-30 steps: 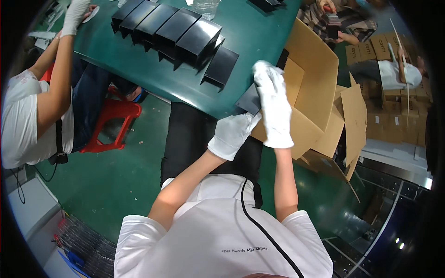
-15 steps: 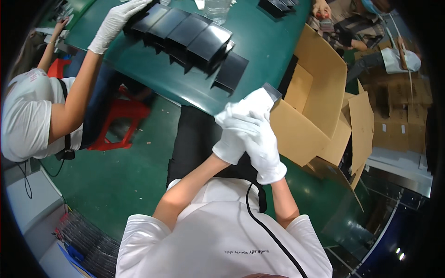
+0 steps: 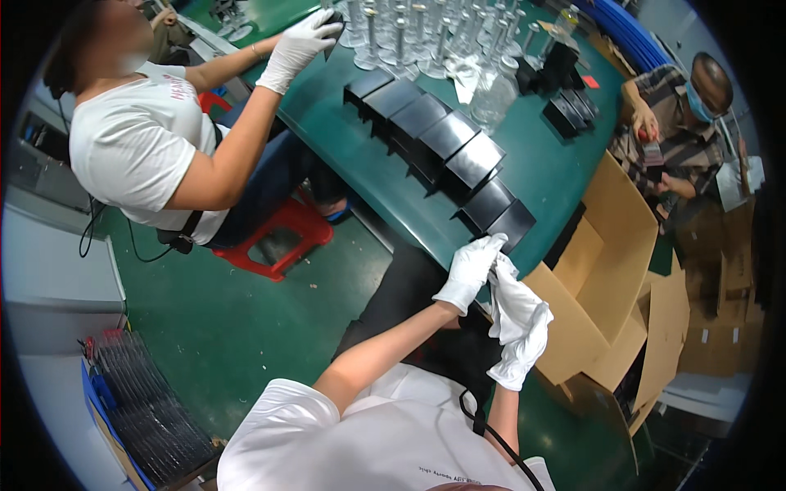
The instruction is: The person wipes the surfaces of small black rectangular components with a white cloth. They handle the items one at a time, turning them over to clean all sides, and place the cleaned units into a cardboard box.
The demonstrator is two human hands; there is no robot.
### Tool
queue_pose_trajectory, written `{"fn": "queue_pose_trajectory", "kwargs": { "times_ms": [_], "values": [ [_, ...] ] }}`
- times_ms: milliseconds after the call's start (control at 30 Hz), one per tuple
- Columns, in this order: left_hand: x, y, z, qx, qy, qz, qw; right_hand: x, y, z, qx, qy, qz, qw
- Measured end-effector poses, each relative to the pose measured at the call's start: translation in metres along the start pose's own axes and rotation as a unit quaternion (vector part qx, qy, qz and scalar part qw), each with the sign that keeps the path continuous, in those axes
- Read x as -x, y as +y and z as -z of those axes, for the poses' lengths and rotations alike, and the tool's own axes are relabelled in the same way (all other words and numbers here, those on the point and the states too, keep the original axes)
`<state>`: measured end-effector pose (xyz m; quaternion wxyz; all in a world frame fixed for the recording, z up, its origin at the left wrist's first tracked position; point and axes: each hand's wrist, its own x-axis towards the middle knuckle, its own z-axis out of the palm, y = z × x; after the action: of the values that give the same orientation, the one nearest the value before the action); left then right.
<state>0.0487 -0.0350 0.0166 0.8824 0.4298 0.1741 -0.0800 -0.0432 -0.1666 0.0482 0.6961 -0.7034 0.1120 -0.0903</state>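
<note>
Both my hands wear white gloves at the near edge of the green table (image 3: 565, 196). My left hand (image 3: 468, 274) pinches the near corner of a black box-like part (image 3: 512, 226) with its fingertips. That part lies at the near end of a row of similar glossy black parts (image 3: 446, 135). Beside it, my right hand (image 3: 522, 344) is closed on a crumpled white cloth (image 3: 509, 296), which hangs just below the part. The right fingers are partly hidden by the cloth.
An open cardboard box (image 3: 602, 270) stands right of the table. Many clear-based stands (image 3: 401, 41), a clear plastic bottle (image 3: 494, 96) and more black parts (image 3: 571, 113) are farther back. A gloved co-worker (image 3: 155, 139) sits left on a red stool (image 3: 282, 237); another person (image 3: 679, 123) is at far right.
The view has swung left and up. My hands have come apart: the left now grips the black part at the row's end, while the right has drawn back with the cloth.
</note>
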Motion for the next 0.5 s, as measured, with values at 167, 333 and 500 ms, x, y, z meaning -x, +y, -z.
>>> {"fn": "queue_pose_trajectory", "kwargs": {
  "times_ms": [167,333,500],
  "values": [
    [-0.006,0.01,0.005,0.078,-0.026,-0.003,0.997,-0.006,0.006,-0.005,-0.06,0.011,-0.015,0.998],
    [-0.025,0.026,0.027,0.04,-0.016,-0.002,0.999,-0.009,-0.013,-0.021,-0.093,-0.007,-0.129,0.987],
    [-0.032,0.046,0.035,0.006,-0.02,-0.04,0.999,-0.03,0.029,-0.022,-0.126,0.045,-0.045,0.99]
  ]
}}
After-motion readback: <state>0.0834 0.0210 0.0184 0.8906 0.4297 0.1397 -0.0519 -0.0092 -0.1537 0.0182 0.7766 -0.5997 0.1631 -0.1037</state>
